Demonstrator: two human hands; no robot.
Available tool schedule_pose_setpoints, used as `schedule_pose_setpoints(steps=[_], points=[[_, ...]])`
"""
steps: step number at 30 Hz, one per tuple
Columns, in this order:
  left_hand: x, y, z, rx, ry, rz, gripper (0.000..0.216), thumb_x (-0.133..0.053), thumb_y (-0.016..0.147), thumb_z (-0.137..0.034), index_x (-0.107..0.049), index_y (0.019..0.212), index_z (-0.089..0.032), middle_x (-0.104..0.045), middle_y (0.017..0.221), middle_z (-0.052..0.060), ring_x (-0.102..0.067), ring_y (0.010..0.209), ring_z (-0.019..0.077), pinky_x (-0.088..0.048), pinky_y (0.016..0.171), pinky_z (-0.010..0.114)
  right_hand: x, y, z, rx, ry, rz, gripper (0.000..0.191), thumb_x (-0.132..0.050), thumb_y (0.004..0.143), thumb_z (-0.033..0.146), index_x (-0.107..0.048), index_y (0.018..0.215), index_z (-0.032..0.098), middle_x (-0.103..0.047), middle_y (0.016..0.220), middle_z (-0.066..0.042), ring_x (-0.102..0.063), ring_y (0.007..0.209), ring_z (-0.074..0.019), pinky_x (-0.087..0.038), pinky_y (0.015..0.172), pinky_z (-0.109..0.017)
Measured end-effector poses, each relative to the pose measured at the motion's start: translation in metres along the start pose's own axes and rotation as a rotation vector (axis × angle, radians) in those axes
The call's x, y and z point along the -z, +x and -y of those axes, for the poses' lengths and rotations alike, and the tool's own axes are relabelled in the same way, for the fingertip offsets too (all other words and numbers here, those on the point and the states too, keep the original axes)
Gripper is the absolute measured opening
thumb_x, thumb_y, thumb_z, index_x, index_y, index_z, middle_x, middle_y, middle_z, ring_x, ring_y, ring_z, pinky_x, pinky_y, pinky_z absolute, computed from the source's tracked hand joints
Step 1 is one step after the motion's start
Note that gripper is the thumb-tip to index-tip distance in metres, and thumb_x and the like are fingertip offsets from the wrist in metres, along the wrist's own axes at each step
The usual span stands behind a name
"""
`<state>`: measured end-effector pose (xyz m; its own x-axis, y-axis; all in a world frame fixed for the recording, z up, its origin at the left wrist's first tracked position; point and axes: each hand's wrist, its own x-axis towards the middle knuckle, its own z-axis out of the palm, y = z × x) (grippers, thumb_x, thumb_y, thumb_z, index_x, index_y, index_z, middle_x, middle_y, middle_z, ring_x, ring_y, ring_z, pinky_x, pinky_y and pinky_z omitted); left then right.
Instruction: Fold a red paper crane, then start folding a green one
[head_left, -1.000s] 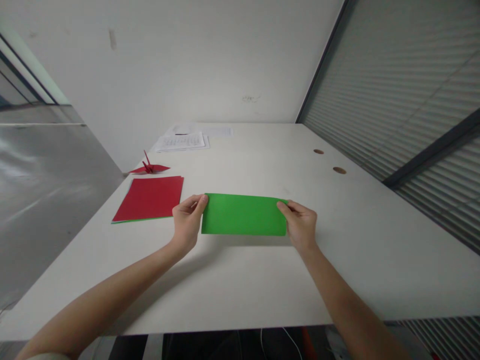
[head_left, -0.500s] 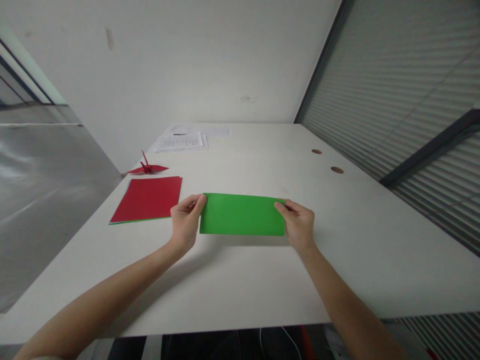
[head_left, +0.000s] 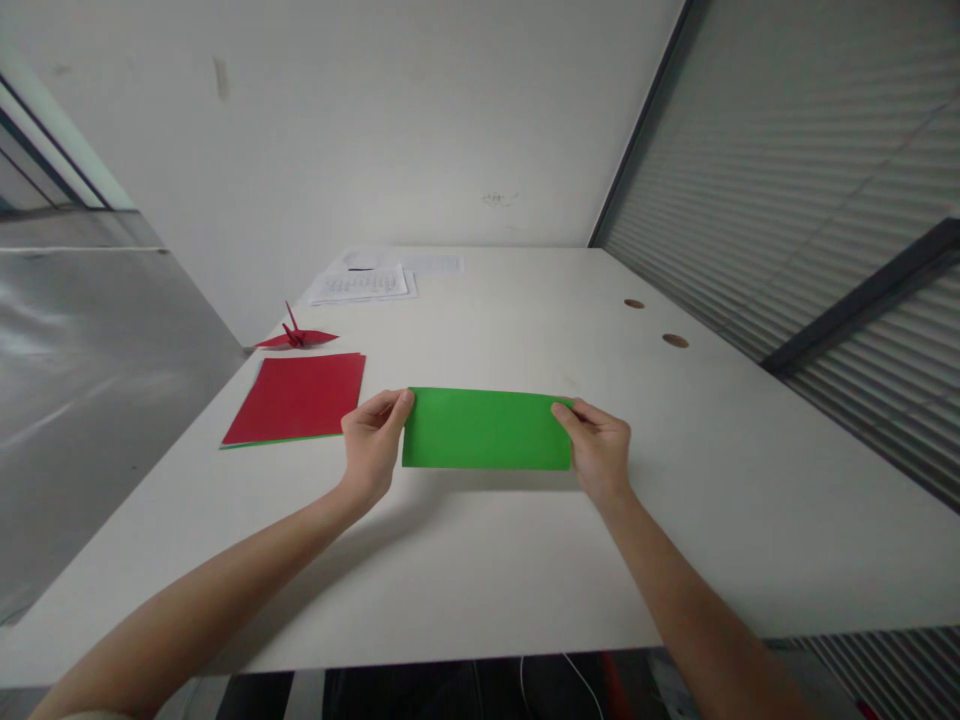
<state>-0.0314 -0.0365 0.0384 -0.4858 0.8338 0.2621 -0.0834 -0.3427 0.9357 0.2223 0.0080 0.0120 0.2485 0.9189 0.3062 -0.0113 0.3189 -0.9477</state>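
Note:
A green rectangular sheet of paper point(head_left: 486, 430) is held up just above the table, its shadow falling below it. My left hand point(head_left: 373, 440) pinches its upper left corner between thumb and fingers. At the upper right corner, my right hand point(head_left: 598, 445) grips it the same way, thumb in front. The paper hangs nearly flat, facing me, with its long side across. Just left of my left hand lies a stack of square paper point(head_left: 300, 398), red on top, with a green edge showing underneath.
Behind the stack stands a red folded paper crane point(head_left: 297, 335). Printed sheets point(head_left: 364, 283) lie at the far left of the white table point(head_left: 480, 570). Two round holes point(head_left: 675, 341) pierce the tabletop near the right edge, beside window blinds point(head_left: 787, 180). A wall rises at the back.
Almost nothing differs. Both hands keep their hold on the green paper, and the whole view has shifted very slightly.

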Motion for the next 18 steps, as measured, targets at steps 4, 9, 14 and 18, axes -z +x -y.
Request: schedule_pose_setpoints(steps=[4,9,14,18], points=[[-0.0008,-0.0002,-0.001,0.001,0.005,0.0,0.021,-0.076,0.069,-0.038,-0.074,0.071,-0.017,-0.068,0.069,0.002,-0.055,0.063,0.0114,-0.041,0.059,0.023,-0.0003,0.0004,-0.0008,0.023,-0.026,-0.004,0.022,-0.076,0.068,0.039,-0.076,0.074,0.018,-0.068,0.069,-0.001,-0.058,0.059,-0.0132,-0.048,0.057,-0.027],[-0.0013,-0.0001,-0.001,0.01,0.035,-0.009,0.026,-0.076,0.068,-0.042,-0.074,0.071,-0.017,-0.068,0.07,0.003,-0.055,0.064,0.0132,-0.042,0.058,0.024,-0.0003,0.0003,0.0,0.009,-0.022,-0.008,0.023,-0.076,0.067,0.04,-0.076,0.075,0.019,-0.069,0.069,-0.001,-0.058,0.059,-0.0136,-0.048,0.057,-0.027],[-0.0004,-0.0002,-0.0001,0.011,0.036,-0.008,0.026,-0.076,0.068,-0.043,-0.074,0.071,-0.017,-0.066,0.069,0.003,-0.054,0.063,0.0126,-0.041,0.057,0.024,-0.0001,-0.0002,0.0023,-0.005,-0.014,-0.004,0.022,-0.077,0.067,0.04,-0.076,0.075,0.019,-0.068,0.07,-0.001,-0.058,0.059,-0.0134,-0.049,0.057,-0.027],[-0.0005,0.0006,-0.0003,0.015,0.03,-0.003,0.027,-0.076,0.067,-0.043,-0.073,0.07,-0.017,-0.066,0.068,0.002,-0.053,0.062,0.0122,-0.041,0.056,0.023,0.0001,0.0002,0.0003,-0.002,-0.03,-0.005,0.023,-0.076,0.067,0.041,-0.075,0.074,0.019,-0.067,0.069,-0.001,-0.057,0.06,-0.0137,-0.048,0.057,-0.027]])
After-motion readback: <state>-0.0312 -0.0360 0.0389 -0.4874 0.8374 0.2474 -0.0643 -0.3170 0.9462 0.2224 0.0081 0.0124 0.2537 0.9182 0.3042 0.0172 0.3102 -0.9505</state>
